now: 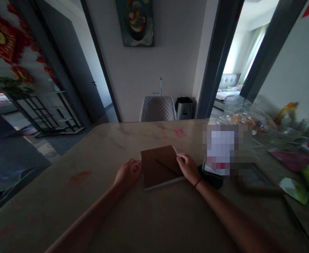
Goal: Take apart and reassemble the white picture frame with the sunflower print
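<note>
**Notebook (161,167) betw. our hands**

We had the L hand (127,174) at its left edge, L fingers (136,166) pressed together & touching it. R hand (188,168) lay at its right side, R fingers (181,158) by a thin white stick (175,150); pinch unclear. It sat on the marble tabletop (96,154), black item (209,178) just right.

Here was the view: the head camera looked forward and down from close above the left hand (128,174) and right hand (188,168), facing a far wall (170,63).
</note>
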`<control>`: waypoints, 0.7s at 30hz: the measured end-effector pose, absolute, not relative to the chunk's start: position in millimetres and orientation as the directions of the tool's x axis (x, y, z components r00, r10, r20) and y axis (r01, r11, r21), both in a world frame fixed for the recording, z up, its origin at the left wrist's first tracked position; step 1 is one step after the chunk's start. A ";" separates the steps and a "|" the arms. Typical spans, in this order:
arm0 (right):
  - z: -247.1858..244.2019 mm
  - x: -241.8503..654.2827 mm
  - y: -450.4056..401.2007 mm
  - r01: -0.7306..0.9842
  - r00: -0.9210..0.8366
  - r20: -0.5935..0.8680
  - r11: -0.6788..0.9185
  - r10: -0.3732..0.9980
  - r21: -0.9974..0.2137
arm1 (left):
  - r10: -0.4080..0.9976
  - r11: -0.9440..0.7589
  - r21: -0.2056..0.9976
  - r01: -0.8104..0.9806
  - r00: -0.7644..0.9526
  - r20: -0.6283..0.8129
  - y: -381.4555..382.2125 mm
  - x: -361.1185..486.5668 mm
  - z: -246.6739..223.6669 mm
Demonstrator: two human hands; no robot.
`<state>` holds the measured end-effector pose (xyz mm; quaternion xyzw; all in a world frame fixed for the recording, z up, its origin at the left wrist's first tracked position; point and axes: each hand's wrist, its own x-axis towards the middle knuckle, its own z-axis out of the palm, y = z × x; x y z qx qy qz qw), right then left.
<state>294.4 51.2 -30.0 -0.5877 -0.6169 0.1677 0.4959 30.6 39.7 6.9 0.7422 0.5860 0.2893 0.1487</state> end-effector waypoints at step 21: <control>-31.5 293.4 49.2 0.382 0.045 0.279 0.241 0.959 -0.892 | 0.998 -0.002 0.899 0.438 -0.057 0.030 50.8 16.6 13.1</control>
